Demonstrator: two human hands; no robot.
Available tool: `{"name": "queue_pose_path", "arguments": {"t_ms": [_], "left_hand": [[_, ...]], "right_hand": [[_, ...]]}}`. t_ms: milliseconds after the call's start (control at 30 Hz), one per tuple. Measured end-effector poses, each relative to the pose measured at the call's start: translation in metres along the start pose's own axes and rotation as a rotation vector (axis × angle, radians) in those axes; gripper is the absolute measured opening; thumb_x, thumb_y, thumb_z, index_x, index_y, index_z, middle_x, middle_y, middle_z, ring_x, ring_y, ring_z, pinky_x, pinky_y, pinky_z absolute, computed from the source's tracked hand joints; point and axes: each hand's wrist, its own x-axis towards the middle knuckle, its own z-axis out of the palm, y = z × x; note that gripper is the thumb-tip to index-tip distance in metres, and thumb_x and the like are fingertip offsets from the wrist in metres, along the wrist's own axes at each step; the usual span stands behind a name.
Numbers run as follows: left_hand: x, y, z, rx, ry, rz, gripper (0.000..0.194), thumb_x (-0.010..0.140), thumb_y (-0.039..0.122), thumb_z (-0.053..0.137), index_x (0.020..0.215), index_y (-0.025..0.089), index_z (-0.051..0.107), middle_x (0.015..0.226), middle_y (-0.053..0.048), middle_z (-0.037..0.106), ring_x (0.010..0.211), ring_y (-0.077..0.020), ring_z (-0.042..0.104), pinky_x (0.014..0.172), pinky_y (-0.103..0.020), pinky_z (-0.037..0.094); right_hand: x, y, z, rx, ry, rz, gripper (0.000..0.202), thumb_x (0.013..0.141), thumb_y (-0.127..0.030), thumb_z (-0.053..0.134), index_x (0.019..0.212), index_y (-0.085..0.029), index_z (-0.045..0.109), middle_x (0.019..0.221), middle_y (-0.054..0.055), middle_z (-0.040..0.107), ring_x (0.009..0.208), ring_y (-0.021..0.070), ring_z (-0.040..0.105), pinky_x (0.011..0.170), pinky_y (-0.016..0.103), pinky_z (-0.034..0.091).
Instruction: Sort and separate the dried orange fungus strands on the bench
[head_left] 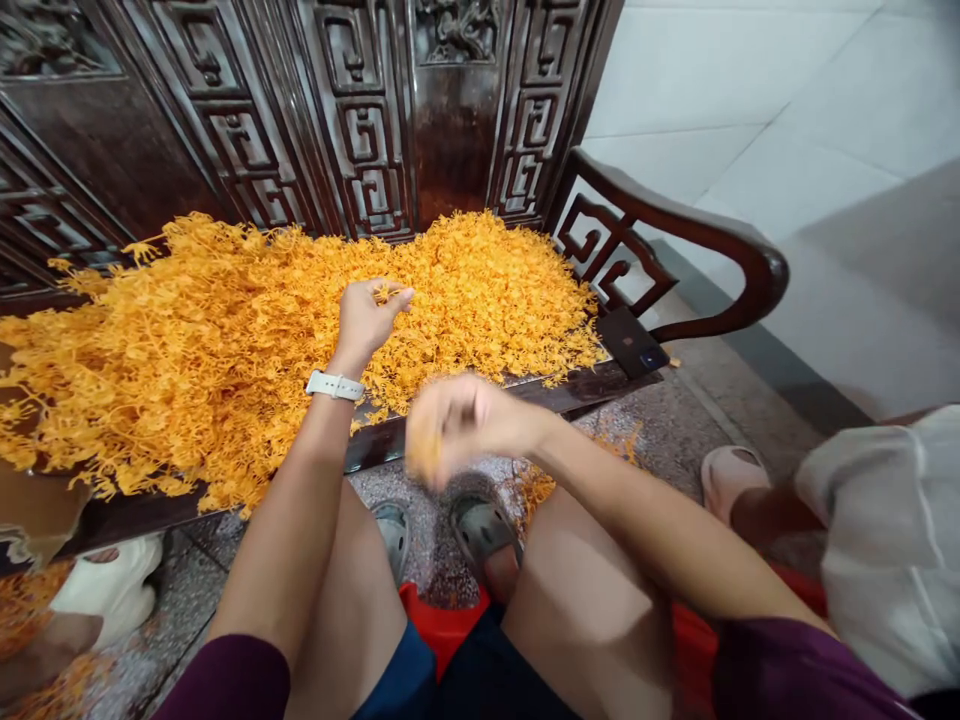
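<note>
A large heap of small orange plastic-looking pieces covers the seat of a dark carved wooden bench. Over the middle of the heap, my left hand, with a pale watch band on the wrist, pinches a small orange piece between thumb and fingers. My right hand is blurred by motion above the bench's front edge, its fingers curled. Some orange shows at its fingertips, but what it holds, if anything, is smeared.
A dark phone lies at the bench's right end, beside the curved armrest. Orange pieces are scattered on the floor. Other people's feet and legs appear at both sides, with a cardboard piece at the left.
</note>
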Motion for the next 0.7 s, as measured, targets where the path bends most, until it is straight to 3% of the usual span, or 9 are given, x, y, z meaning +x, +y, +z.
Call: {"name": "queue_pose_path", "arguments": {"t_ms": [67, 100, 167, 233, 333, 467, 600, 667, 700], "left_hand": [[-0.005, 0.003, -0.002, -0.010, -0.034, 0.000, 0.023, 0.087, 0.039, 0.078, 0.085, 0.016, 0.079, 0.083, -0.009, 0.079, 0.076, -0.0207, 0.067, 0.076, -0.035, 0.049], [-0.009, 0.005, -0.002, -0.003, -0.069, 0.004, 0.023, 0.087, 0.039, 0.077, 0.083, 0.016, 0.079, 0.084, -0.009, 0.079, 0.078, -0.0214, 0.068, 0.077, -0.035, 0.049], [-0.016, 0.010, 0.003, 0.016, -0.138, 0.002, 0.026, 0.088, 0.041, 0.075, 0.081, 0.016, 0.077, 0.084, -0.010, 0.079, 0.080, -0.0229, 0.070, 0.081, -0.036, 0.050], [-0.023, 0.015, 0.011, 0.044, -0.179, 0.007, 0.026, 0.089, 0.042, 0.073, 0.086, 0.017, 0.077, 0.086, -0.010, 0.079, 0.081, -0.0243, 0.071, 0.082, -0.037, 0.050], [-0.034, 0.026, 0.025, 0.181, -0.243, 0.112, 0.023, 0.089, 0.031, 0.070, 0.106, 0.019, 0.078, 0.096, -0.010, 0.080, 0.088, -0.0275, 0.073, 0.081, -0.038, 0.050], [-0.046, 0.039, 0.038, 0.343, -0.391, 0.218, 0.053, 0.088, 0.014, 0.060, 0.140, 0.023, 0.066, 0.091, -0.009, 0.078, 0.080, -0.0286, 0.071, 0.072, -0.036, 0.046], [-0.049, 0.044, 0.038, 0.155, -0.467, 0.242, 0.032, 0.089, 0.027, 0.072, 0.120, 0.023, 0.073, 0.110, -0.009, 0.079, 0.091, -0.0252, 0.071, 0.078, -0.035, 0.048], [-0.048, 0.044, 0.035, 0.065, -0.503, 0.237, 0.017, 0.094, 0.038, 0.069, 0.098, 0.023, 0.075, 0.094, -0.005, 0.078, 0.081, -0.0211, 0.069, 0.075, -0.033, 0.047], [-0.046, 0.043, 0.034, 0.040, -0.500, 0.239, 0.023, 0.097, 0.042, 0.065, 0.089, 0.022, 0.074, 0.082, -0.003, 0.075, 0.073, -0.0193, 0.065, 0.072, -0.033, 0.045]], "right_hand": [[-0.002, -0.023, -0.006, 0.282, 0.249, -0.431, 0.015, 0.092, -0.025, 0.074, 0.087, -0.012, 0.077, 0.070, 0.001, 0.074, 0.066, 0.0108, 0.066, 0.061, 0.018, 0.056], [-0.002, -0.032, -0.009, 0.259, 0.362, -0.600, 0.014, 0.093, -0.026, 0.072, 0.086, -0.014, 0.075, 0.070, 0.001, 0.074, 0.065, 0.0099, 0.065, 0.060, 0.016, 0.055], [-0.003, -0.042, -0.016, 0.064, 0.604, -0.773, 0.010, 0.092, -0.021, 0.070, 0.084, -0.015, 0.071, 0.067, 0.001, 0.071, 0.060, 0.0089, 0.062, 0.055, 0.017, 0.051], [-0.004, -0.043, -0.021, -0.162, 0.764, -0.756, 0.007, 0.088, -0.019, 0.070, 0.083, -0.017, 0.066, 0.064, -0.001, 0.065, 0.053, 0.0079, 0.053, 0.049, 0.019, 0.042], [-0.008, -0.038, -0.026, -0.700, 0.833, -0.741, 0.016, 0.084, -0.026, 0.077, 0.092, -0.021, 0.064, 0.066, -0.004, 0.060, 0.054, 0.0093, 0.046, 0.051, 0.024, 0.034], [-0.019, -0.043, -0.033, -1.490, 0.850, -0.723, 0.032, 0.084, -0.033, 0.081, 0.111, -0.025, 0.066, 0.076, -0.003, 0.059, 0.065, 0.0134, 0.048, 0.060, 0.030, 0.034], [-0.032, -0.062, -0.052, -1.592, 0.869, -0.787, 0.020, 0.096, -0.042, 0.068, 0.092, -0.023, 0.064, 0.079, 0.000, 0.060, 0.069, 0.0139, 0.050, 0.065, 0.031, 0.037], [-0.037, -0.072, -0.057, -1.536, 0.926, -0.892, 0.024, 0.096, -0.043, 0.069, 0.086, -0.022, 0.061, 0.077, 0.000, 0.058, 0.070, 0.0142, 0.049, 0.066, 0.031, 0.038], [-0.039, -0.075, -0.057, -1.494, 0.947, -0.935, 0.025, 0.095, -0.042, 0.069, 0.084, -0.022, 0.059, 0.075, -0.001, 0.056, 0.068, 0.0141, 0.048, 0.065, 0.031, 0.038]]}}
